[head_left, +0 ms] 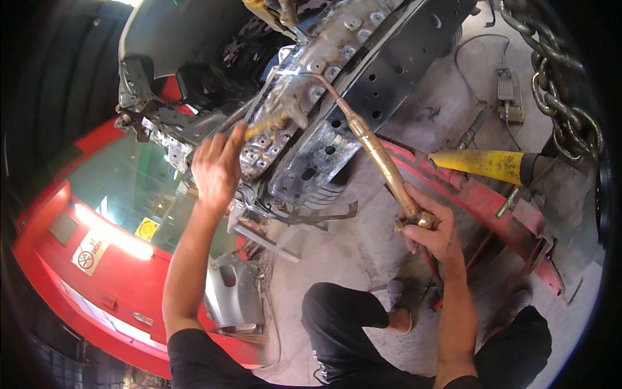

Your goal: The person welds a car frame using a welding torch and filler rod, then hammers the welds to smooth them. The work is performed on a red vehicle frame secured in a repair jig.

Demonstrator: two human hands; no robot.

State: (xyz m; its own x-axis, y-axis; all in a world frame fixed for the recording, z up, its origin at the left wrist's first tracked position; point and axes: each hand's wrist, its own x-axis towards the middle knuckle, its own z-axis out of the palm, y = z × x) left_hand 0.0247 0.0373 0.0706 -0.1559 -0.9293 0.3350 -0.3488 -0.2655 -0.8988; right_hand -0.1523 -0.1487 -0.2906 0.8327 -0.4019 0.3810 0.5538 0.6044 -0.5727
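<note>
My right hand (433,227) is wrapped round the valve end of a brass gas torch (381,159). The torch's thin bent tip reaches up to a metal car frame rail (350,29), where a small bright flame (288,72) burns at the surface. My left hand (218,167) grips a hammer (267,123) by its yellowish handle. The hammer is blurred by motion, and its head lies over the rail below the flame; whether it touches cannot be told. At the top, another person's gloved hand (272,14) holds pliers (301,34) against the rail.
A dark, perforated beam (389,71) runs beside the rail. On the right are a heavy chain (557,84), a yellow cylinder (483,166) and a red steel frame (492,217). A red-framed glass booth (110,259) stands left, with a grey body panel (234,292) on the floor.
</note>
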